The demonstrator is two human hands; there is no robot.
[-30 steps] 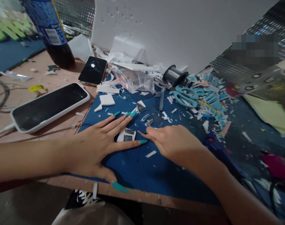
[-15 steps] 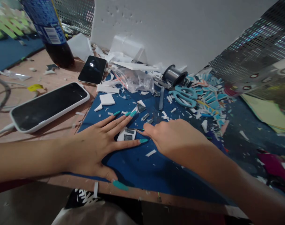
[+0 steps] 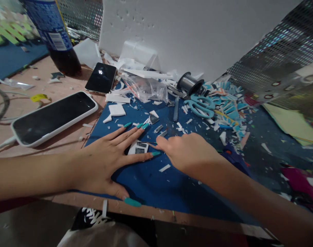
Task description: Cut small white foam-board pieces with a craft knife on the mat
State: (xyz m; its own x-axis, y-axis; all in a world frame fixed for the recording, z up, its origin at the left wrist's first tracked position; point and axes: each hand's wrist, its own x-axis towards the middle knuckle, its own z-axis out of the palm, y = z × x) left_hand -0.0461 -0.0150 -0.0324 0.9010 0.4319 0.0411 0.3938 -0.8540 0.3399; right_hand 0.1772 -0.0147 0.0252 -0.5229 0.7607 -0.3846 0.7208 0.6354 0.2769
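My left hand [image 3: 107, 161] lies flat on the blue mat [image 3: 146, 185] with its fingers spread. Between its index and middle fingers is a small white piece [image 3: 135, 148] with dark rectangular patches, held down against the mat. My right hand [image 3: 182, 151] is closed around a thin pointed tool [image 3: 147, 142], whose tip reaches the top edge of the white piece. Most of the tool is hidden in the fist, so its kind cannot be made out. Small dark-and-white offcuts [image 3: 158, 129] lie just beyond my fingertips.
Light-blue scissors [image 3: 201, 106], a spool of grey thread [image 3: 189, 83] and a heap of blue and white scraps [image 3: 230, 106] lie at the back right. Two phones [image 3: 55, 118] and a dark drink bottle [image 3: 56, 41] are at left. A white board [image 3: 184, 31] stands behind.
Hardly anything differs. The whole view has shifted slightly, and both hands keep the same pose at the small white piece.
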